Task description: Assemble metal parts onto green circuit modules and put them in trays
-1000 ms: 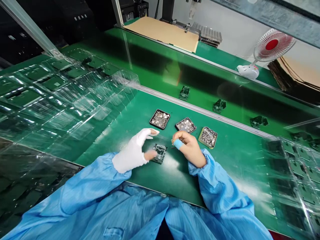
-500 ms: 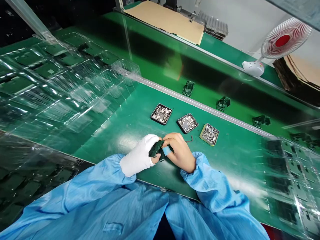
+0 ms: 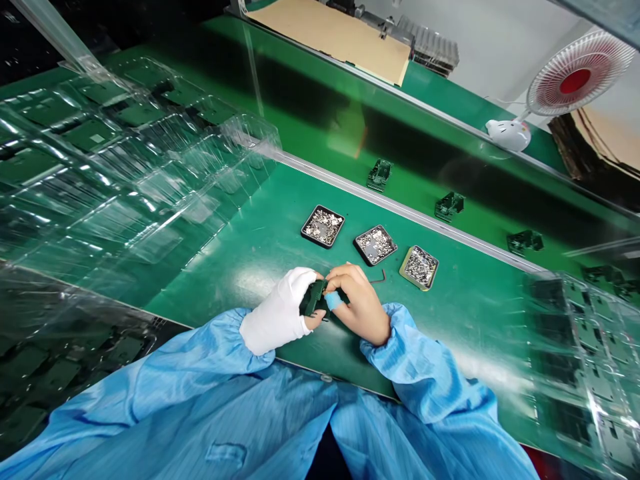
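Note:
A small green circuit board [image 3: 313,298] is gripped in my left hand [image 3: 280,312], which wears a white glove with bare fingertips. My right hand [image 3: 359,301], blue tape on its thumb, has its fingers pinched together at the board's right edge. What those fingertips hold, if anything, is hidden. Beyond my hands lie three square dishes of small metal parts: a left dish [image 3: 323,244], a middle dish [image 3: 357,254] and a right dish with a yellowish edge [image 3: 404,271]. A thin dark bent piece [image 3: 383,275] lies by the middle dish.
Clear plastic trays [image 3: 200,207] holding green boards cover the left side, and another tray stack [image 3: 585,347] stands at the right. Several boards, one a far board [image 3: 379,175], lie beyond the metal rail [image 3: 340,181]. A white fan [image 3: 510,135] stands at the back right.
The circuit board has tilted slightly in my left hand, and my left thumb has shifted a little to the right. My right hand keeps its pinch at the board's edge. The view has moved slightly.

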{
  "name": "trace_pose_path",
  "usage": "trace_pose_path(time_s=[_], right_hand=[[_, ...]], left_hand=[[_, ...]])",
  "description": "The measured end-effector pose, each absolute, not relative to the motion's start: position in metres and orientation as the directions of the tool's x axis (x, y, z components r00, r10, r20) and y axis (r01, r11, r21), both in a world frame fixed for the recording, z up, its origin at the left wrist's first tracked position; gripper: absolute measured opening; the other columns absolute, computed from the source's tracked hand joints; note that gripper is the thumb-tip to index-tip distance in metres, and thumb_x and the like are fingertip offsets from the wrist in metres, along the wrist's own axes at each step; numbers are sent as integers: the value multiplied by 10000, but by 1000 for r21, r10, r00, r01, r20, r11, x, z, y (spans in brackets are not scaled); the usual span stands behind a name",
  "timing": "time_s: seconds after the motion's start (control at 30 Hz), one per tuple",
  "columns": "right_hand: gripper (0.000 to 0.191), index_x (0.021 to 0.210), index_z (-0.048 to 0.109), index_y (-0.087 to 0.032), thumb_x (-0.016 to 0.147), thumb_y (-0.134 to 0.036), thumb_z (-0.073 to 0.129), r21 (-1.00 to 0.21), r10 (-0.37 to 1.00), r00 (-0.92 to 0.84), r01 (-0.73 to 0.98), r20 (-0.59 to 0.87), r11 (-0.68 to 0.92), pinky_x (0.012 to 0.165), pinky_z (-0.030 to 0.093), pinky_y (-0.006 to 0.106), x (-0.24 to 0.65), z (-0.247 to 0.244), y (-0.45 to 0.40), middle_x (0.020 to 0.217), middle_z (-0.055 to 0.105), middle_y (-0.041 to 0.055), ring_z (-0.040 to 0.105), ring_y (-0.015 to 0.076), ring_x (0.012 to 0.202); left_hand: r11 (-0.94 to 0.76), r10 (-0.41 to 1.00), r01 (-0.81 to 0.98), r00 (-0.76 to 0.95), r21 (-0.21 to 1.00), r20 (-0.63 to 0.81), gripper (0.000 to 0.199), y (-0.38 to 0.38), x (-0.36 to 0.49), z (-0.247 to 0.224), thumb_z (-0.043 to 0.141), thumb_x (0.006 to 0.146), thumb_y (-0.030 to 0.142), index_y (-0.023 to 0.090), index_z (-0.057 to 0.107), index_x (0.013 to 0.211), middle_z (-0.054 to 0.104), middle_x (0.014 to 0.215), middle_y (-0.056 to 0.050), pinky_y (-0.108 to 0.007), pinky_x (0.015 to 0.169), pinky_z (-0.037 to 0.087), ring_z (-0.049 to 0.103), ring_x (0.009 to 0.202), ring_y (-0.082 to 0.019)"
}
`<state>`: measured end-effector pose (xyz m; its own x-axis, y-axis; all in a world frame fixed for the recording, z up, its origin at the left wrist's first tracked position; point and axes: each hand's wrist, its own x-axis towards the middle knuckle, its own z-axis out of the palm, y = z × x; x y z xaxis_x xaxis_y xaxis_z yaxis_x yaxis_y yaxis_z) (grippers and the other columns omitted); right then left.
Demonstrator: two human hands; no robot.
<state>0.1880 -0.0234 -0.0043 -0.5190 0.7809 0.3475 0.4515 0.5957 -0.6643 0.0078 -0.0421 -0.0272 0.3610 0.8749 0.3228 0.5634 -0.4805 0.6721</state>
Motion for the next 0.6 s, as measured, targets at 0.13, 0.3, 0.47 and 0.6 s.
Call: trace_pose_path(time_s=[0.13, 0.3, 0.47, 0.6], right_hand=[[87, 837, 509, -227, 880, -168, 461, -672, 793, -505, 460, 339, 580, 1022, 345, 437, 187, -6, -23, 942, 605, 51, 560, 179, 957], [102, 842, 516, -230, 894, -175, 447, -688, 799, -503, 451, 330, 569, 1034, 336, 441, 187, -5, -22, 954, 609, 52, 561, 182, 971], [84, 831, 527, -232, 880, -186, 478, -710, 827, -436, 449, 355, 542, 988, 385, 419, 183, -5, -23, 919, 607, 45, 569, 185, 941], [72, 823, 517, -231, 872, -194, 479, -711, 840, -408, 465, 357, 527, 964, 407, 412, 181, -4, -29, 908, 598, 50, 569, 186, 913]], left_hand=[[-508, 861, 620, 387, 598, 331, 377, -42, 6, -25, 556, 711, 278, 155, 504, 1064, 569, 1015, -117, -433, 842, 490, 564, 964, -278], [-448, 881, 550, 404, 704, 245, 397, -40, 4, -18, 518, 734, 232, 177, 493, 1126, 581, 1056, -93, -392, 872, 496, 577, 990, -243], [-445, 891, 578, 358, 684, 278, 342, -36, 8, -14, 431, 815, 187, 168, 520, 1145, 601, 1158, -109, -380, 960, 464, 565, 1103, -231], [-493, 870, 641, 365, 588, 332, 264, -30, 10, -13, 432, 813, 179, 163, 593, 1020, 666, 1028, -93, -366, 868, 497, 622, 977, -230]])
